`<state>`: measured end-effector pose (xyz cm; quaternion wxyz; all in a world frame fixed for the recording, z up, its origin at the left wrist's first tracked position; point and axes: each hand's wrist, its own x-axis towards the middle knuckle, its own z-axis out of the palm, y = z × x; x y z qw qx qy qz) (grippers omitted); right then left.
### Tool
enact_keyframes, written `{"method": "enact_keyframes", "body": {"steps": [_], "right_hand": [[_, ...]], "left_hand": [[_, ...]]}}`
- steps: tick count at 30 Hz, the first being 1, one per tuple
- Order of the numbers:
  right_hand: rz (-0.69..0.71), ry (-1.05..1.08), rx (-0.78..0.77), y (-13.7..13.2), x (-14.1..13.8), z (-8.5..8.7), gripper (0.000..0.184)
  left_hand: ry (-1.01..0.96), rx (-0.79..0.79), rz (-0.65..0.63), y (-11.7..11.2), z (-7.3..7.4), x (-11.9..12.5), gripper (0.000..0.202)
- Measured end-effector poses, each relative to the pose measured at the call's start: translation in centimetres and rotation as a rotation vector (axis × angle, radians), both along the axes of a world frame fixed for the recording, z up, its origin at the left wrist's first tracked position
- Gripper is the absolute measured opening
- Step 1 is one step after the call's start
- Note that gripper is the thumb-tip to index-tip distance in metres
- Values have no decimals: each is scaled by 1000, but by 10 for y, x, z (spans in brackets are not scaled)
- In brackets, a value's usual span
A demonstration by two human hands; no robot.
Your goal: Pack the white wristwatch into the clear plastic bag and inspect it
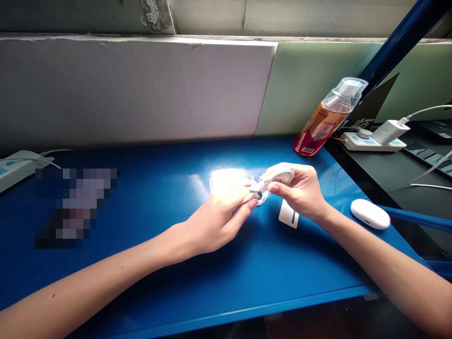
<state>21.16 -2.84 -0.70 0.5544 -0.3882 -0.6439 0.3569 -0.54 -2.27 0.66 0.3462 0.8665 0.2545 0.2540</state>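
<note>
Between my hands, above the blue table, is a white item (284, 175) with a rounded, ring-like end and a narrow part with a small dark piece on it. Its exact kind I cannot make out. My left hand (221, 219) pinches the narrow end, back of the hand upward. Thumb and fingers of my right hand (303, 188) are closed on the round end. Thin white loops (262, 200) show just below the item, partly hidden. A white slotted card (289, 215) lies under my right hand. Beyond my left hand is a glaring white patch (228, 180), its details washed out.
The blue table (148, 278) carries a tilted bottle (323, 120) of reddish drink at the back right and a white rounded case (370, 214) at the right. Power strips stand at far left (21, 167) and right (374, 141). A pixelated object (79, 205) lies at left.
</note>
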Motion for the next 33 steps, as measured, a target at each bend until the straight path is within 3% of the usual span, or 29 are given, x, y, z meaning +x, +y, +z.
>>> {"method": "enact_keyframes", "body": {"steps": [3, 7, 10, 14, 16, 18, 22, 26, 30, 33], "right_hand": [[-1, 102, -101, 5, -3, 5, 30], [48, 187, -206, 19, -12, 8, 38], [87, 222, -262, 30, -24, 10, 42], [264, 351, -429, 43, -39, 19, 39], [421, 388, -607, 49, -44, 26, 50], [524, 427, -670, 54, -48, 33, 56], [622, 496, -691, 59, -51, 38, 63], [666, 587, -717, 59, -52, 31, 66], [687, 675, -702, 56, -55, 23, 56], [705, 625, -694, 54, -56, 21, 43]], "left_hand": [[-81, -352, -22, -5, 4, 7, 32], [-307, -1034, -174, -3, -2, 16, 39], [-382, -1256, -279, 0, -5, 16, 39], [-398, -1344, -383, 3, -4, 12, 40], [-435, -1343, -362, 4, -4, 10, 39], [-463, -1338, -330, 5, -3, 10, 38], [-466, -1320, -280, 6, -3, 10, 39], [-496, -1319, -285, 6, -6, 10, 39], [-538, -1306, -253, 6, -9, 11, 37], [-562, -1303, -198, 7, -11, 11, 38]]}}
